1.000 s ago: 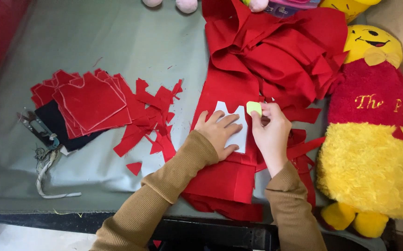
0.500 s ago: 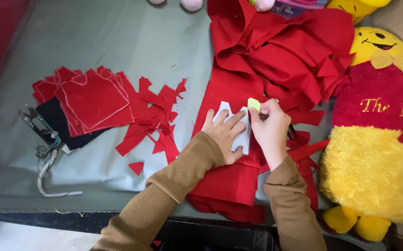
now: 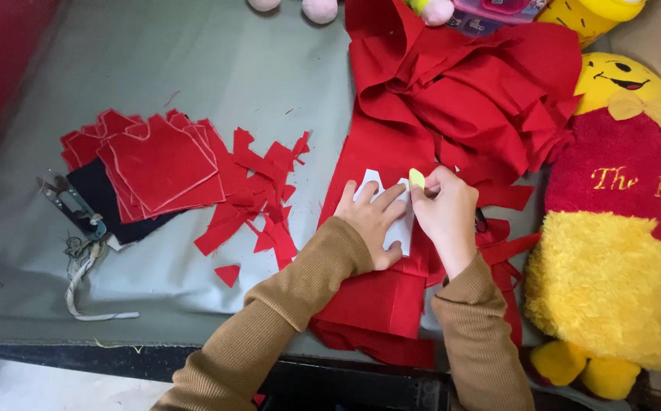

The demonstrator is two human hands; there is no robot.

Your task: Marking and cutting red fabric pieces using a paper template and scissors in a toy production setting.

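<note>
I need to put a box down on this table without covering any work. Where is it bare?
Bare grey table lies beyond the cut red pieces, left of the red fabric pile. A strip lies before the scraps. It is crowded around both hands and the plush toy.

Right hand (image 3: 446, 217) with yellow chalk (image 3: 416, 178) shifted left — along white template (image 3: 400, 221) edge.

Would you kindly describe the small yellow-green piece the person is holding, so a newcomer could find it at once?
Start at the big yellow and red plush toy on the right, then move left onto the red fabric. There the right hand pinches a small yellow-green chalk-like piece at the edge of the white pattern; it is the only yellow-green thing among red and white.
</note>
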